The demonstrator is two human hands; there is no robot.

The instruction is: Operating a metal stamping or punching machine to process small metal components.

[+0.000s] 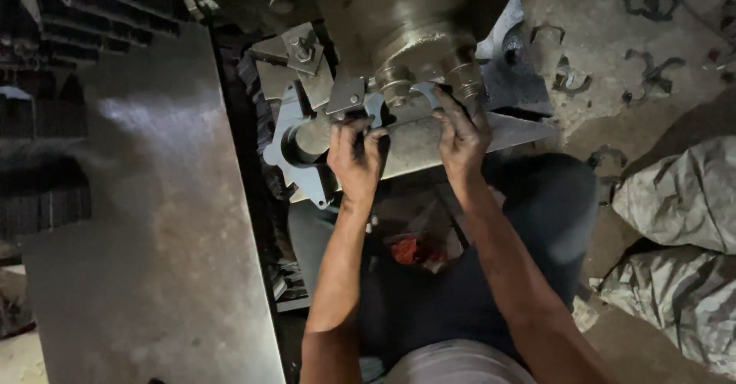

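Left hand (356,154) is clenched on the near edge of a flat blue-grey metal blank (307,150) lying on the press bed, at about 12 o'clock from the torso. Right hand (460,135) grips the same piece at 1 o'clock, fingertips directly beneath the press ram (429,47). Risk, as judged: fingers crushed if the ram drops; sharp stamped edges may cut the bare palms. Scrap cut-outs (571,81) litter the floor at 2 o'clock.
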